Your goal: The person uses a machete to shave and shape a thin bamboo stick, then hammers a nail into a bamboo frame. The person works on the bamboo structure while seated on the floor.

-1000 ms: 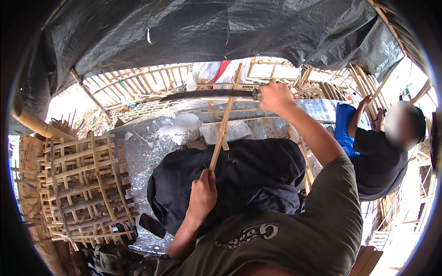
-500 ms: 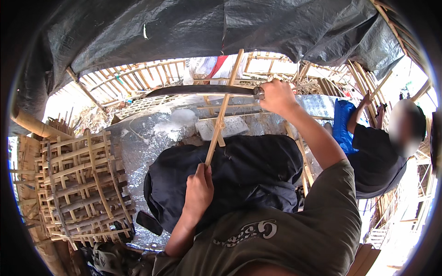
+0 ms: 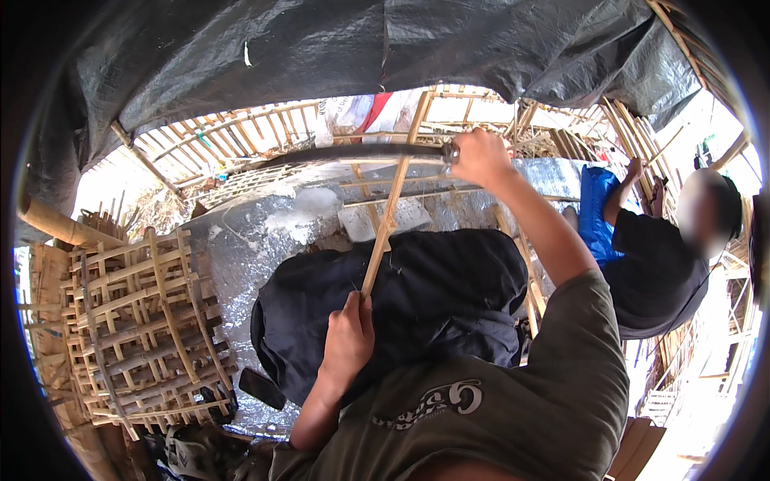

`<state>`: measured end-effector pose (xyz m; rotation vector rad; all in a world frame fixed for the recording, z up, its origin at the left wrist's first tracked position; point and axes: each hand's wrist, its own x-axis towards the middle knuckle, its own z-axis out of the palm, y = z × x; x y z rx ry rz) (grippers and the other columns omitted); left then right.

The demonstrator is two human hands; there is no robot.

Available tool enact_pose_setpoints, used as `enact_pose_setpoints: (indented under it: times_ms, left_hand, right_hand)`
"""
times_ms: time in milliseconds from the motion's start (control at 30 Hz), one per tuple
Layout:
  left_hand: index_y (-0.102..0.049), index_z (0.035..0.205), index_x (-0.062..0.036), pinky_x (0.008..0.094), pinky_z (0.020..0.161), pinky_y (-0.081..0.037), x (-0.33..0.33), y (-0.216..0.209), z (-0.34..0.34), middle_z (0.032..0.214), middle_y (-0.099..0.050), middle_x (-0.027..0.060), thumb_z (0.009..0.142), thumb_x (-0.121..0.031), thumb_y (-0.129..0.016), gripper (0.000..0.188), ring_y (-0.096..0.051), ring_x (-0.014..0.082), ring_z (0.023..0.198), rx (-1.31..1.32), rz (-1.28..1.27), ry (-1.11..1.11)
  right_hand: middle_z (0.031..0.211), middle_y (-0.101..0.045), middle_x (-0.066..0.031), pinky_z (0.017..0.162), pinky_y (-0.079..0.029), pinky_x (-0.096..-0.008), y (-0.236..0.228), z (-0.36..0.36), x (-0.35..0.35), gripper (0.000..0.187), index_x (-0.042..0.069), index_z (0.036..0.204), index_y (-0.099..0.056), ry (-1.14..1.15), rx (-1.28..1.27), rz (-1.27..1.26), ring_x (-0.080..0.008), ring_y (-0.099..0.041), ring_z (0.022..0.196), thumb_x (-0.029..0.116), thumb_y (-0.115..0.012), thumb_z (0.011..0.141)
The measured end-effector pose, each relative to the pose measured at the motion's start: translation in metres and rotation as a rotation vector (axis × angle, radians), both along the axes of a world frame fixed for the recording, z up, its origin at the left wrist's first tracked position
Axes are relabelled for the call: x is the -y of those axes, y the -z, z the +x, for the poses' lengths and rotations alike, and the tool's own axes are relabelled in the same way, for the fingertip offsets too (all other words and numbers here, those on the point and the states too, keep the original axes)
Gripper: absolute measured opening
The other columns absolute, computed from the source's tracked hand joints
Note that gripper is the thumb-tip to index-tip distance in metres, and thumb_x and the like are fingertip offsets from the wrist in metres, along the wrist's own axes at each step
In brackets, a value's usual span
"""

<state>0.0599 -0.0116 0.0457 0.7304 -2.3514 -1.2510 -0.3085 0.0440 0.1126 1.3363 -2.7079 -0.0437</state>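
My left grip (image 3: 350,335) clasps the near end of a slim, pale bamboo strip (image 3: 391,207) slanting above smooth black cloth (image 3: 461,276), while my right grip (image 3: 481,159), tight on the long, dark, curved metal knife (image 3: 353,151) crossing it, wants (I judge) a shallow, steady angle.

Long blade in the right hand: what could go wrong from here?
The long blade, held by the right hand, might slip along the bamboo strip toward the bare left hand gripping its near end. The strip slants over dark cloth, apparently covering folded legs, so a skidding blade could catch these. No hand holds the strip's far end, so it might twist under pressure.
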Motion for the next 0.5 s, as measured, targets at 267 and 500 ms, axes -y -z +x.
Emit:
enact_pose_setpoints:
  times_ms: [267, 500]
  left_hand:
    - [-0.054, 0.095, 0.0035, 0.0496, 0.054, -0.044, 0.0, 0.005, 0.001, 0.07, -0.059, 0.0277, 0.104, -0.007, -0.052, 0.014, -0.061, 0.0494, 0.068, -0.025, 0.02, -0.021]
    - [-0.054, 0.092, 0.0032, 0.0484, 0.056, -0.045, -0.008, -0.001, 0.006, 0.071, -0.06, 0.0268, 0.104, -0.008, -0.052, 0.017, -0.062, 0.0484, 0.069, -0.024, 0.078, 0.031]
  right_hand:
    - [0.087, -0.074, -0.0163, 0.079, -0.061, -0.044, -0.014, 0.014, 0.001, 0.027, 0.008, 0.095, -0.076, -0.131, -0.195, 0.085, -0.0336, -0.075, 0.085, 0.027, -0.07, 0.076]
    - [0.088, -0.074, -0.0159, 0.079, -0.061, -0.0436, -0.013, -0.012, -0.004, 0.025, 0.009, 0.096, -0.076, -0.009, -0.114, 0.125, -0.0327, -0.075, 0.088, 0.028, -0.071, 0.081]
